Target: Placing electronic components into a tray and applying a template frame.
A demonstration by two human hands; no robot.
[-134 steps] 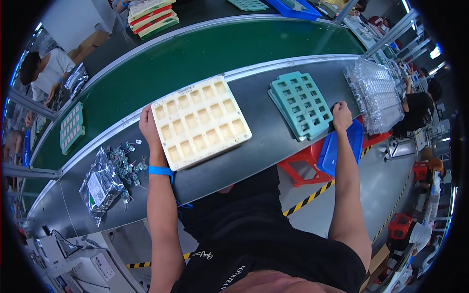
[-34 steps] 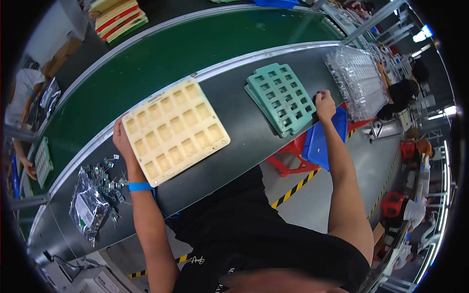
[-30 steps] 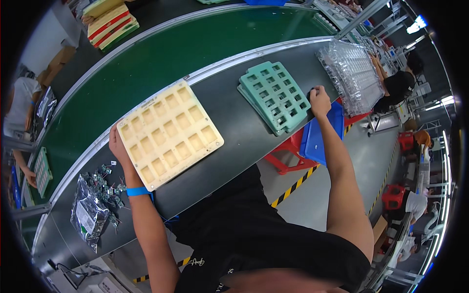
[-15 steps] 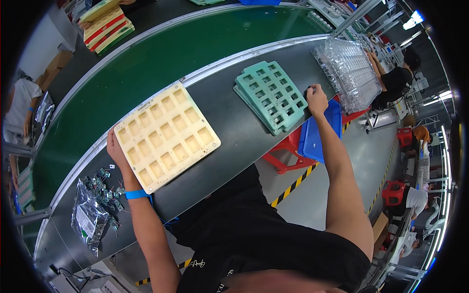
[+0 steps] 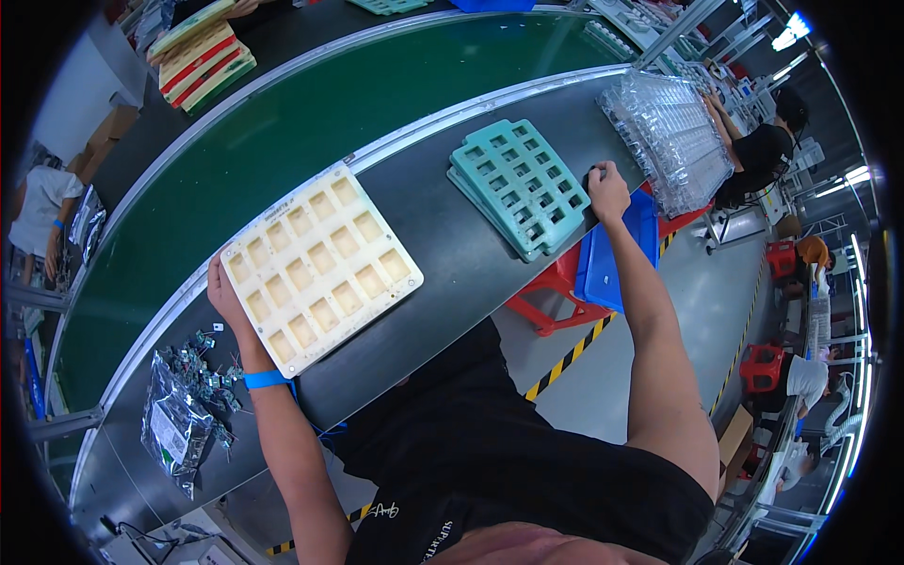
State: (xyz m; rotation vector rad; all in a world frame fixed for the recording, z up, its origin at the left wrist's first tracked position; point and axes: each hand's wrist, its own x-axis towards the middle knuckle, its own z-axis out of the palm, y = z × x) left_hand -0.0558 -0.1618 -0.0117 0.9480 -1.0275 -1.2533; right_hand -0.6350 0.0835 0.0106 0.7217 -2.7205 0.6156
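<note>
A cream tray (image 5: 334, 252) with rows of square pockets is at the left of the bench, all its visible pockets without parts. My left hand (image 5: 224, 294), a blue band at its wrist, grips its left edge; the tray hides some fingers. To the right, two stacked green trays (image 5: 527, 184) with square openings lie on the dark bench. Just beyond their right edge is my right hand (image 5: 610, 193), its fingers curled around something small and dark that I cannot make out.
Small circuit boards with wires (image 5: 202, 367) lie by a silver bag (image 5: 174, 428) at the left. Clear plastic trays (image 5: 669, 141) are stacked at the right, near a blue bin (image 5: 617, 259) on a red stool (image 5: 556, 292). A green conveyor belt (image 5: 377, 94) runs behind the bench.
My hands and the trays hold nearly the same places, with a slight shift of the view. At the far left, a green tray near another person has gone from sight.
</note>
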